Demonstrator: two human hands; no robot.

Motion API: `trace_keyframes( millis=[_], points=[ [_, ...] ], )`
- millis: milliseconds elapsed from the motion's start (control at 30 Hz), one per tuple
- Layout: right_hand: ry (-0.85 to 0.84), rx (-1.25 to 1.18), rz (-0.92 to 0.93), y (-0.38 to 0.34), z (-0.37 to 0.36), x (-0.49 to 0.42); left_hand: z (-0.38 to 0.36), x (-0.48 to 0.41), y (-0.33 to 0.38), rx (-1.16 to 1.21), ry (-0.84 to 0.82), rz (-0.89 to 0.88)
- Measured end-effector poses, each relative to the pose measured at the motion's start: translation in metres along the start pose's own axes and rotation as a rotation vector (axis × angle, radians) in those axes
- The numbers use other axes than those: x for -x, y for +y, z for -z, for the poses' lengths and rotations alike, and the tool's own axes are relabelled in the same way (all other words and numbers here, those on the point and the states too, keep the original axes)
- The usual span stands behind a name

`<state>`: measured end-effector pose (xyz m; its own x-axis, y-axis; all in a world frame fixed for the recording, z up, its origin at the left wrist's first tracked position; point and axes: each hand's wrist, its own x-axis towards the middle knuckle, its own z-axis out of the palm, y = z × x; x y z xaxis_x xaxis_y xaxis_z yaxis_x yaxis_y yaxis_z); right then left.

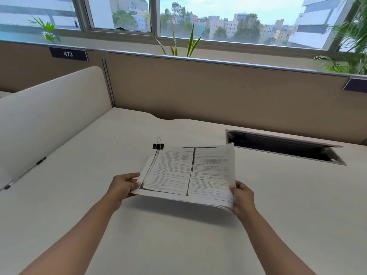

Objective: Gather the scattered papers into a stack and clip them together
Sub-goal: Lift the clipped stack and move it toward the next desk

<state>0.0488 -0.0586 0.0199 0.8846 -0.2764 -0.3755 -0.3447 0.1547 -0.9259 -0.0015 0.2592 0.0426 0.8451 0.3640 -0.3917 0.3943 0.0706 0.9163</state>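
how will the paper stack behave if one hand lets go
Probably floppy: the stack droops at its right corner by the right hand. Sheets may fan or slide apart, since their edges look uneven and the clip seems unattached.

Your papers (190,175) in the middle of the frame are white, lined with rows of fine grey-black print, and you can see dark photocopy bands running down the left edge and the centre of the top sheet. The clip (158,146) at their upper left corner is black with silvery wire handles. Your desk (178,245) is plain off-white, and the side screen (49,116) at the left is cream. The back panel (218,92) across the middle is tan with a silver-grey top edge. At upper left, the label (68,54) is dark navy with white digits. The slot (282,147) at right is black inside a grey frame. The plant (188,44) at top centre has green leaves edged in yellow.
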Motion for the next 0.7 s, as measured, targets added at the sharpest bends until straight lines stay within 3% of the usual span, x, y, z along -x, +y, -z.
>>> trace_keyframes(
  millis=[300, 700],
  points=[
    [0.089, 0.02, 0.052, -0.002, -0.163, -0.007, 0.105, -0.111, 0.042, -0.031, 0.03, -0.009],
    [0.163, 0.134, 0.062, -0.004, -0.35, -0.043, 0.201, -0.25, 0.07, -0.19, 0.286, -0.142]
  ],
)
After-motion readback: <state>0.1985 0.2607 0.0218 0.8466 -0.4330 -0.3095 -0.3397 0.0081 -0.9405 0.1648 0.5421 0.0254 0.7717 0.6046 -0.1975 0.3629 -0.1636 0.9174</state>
